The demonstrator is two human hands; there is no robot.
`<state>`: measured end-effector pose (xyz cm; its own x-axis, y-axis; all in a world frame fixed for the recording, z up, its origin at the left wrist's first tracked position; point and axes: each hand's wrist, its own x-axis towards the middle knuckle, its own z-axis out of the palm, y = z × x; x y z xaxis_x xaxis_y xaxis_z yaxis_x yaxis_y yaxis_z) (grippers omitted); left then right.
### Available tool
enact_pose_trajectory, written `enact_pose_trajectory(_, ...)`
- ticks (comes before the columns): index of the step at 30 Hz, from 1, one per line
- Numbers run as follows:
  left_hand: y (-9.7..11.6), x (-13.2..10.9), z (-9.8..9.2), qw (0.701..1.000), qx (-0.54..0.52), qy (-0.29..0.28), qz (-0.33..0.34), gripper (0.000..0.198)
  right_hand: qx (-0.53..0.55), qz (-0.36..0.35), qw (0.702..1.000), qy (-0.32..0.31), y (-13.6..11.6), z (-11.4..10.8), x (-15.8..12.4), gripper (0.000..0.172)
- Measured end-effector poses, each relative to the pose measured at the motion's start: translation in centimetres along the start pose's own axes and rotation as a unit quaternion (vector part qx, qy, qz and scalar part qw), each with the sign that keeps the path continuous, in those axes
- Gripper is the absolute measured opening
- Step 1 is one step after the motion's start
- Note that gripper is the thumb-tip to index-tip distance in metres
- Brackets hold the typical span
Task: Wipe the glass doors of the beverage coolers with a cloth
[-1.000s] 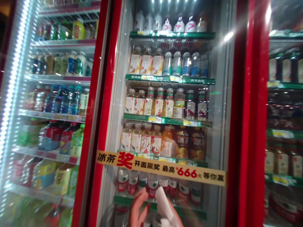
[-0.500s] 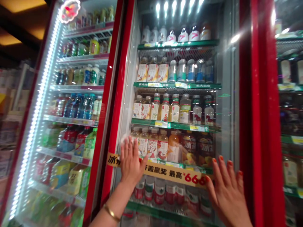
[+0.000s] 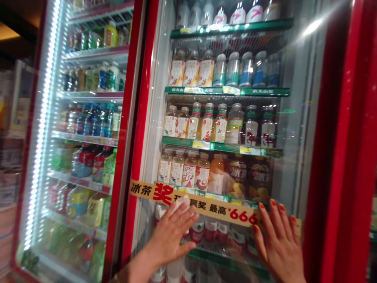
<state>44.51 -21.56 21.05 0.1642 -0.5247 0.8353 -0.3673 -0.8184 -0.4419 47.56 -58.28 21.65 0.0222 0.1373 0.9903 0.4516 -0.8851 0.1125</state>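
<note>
Left hand (image 3: 174,227) is flat over a white tissue (image 3: 183,201) on the fridge door (image 3: 141,141), while right hand (image 3: 279,244) (orange nails (image 3: 282,206), btw) points up, splayed wide.

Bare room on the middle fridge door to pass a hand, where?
Free: glass door between left hand and right hand, below the yellow banner; also above the right hand, between shelves and the right red frame. Crowded: the banner, overlapped by both hands, white cloth-like material under the left. Bottles line the shelf fronts behind the glass.
</note>
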Motion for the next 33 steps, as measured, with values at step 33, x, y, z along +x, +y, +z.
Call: enact_pose_trajectory(33, -1.2, 6.7, -0.6, 0.937, 0.048, 0.099, -0.331, 0.077, -0.035, 0.007, 0.999, 0.009, -0.9, 0.4, -3.7, 0.071)
